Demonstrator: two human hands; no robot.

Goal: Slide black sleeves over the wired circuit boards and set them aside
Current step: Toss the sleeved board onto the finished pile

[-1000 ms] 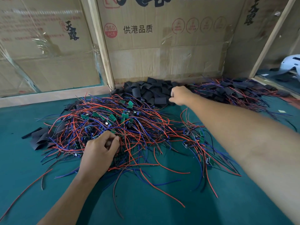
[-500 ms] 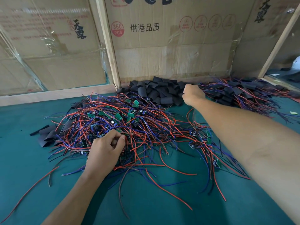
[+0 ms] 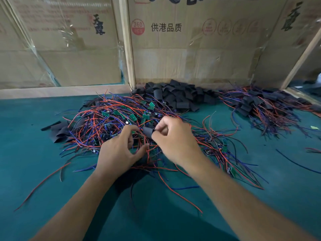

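The right hand [image 3: 175, 138] came back from the far pile pinching a black sleeve [image 3: 148, 132], and the left hand [image 3: 119, 150], its fingers curled among the wires [image 3: 104, 122], could snag them.

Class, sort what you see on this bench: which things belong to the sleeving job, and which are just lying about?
Belong to the job:
- black sleeve pinched in the right hand
- left hand in the tangle of wired circuit boards
- pile of loose black sleeves
- pile of sleeved boards

Lying about:
- cardboard cartons
- green paper scrap
- stray dark wire

Assembly workshop: wired boards [image 3: 121, 119], cardboard cartons [image 3: 191, 49].
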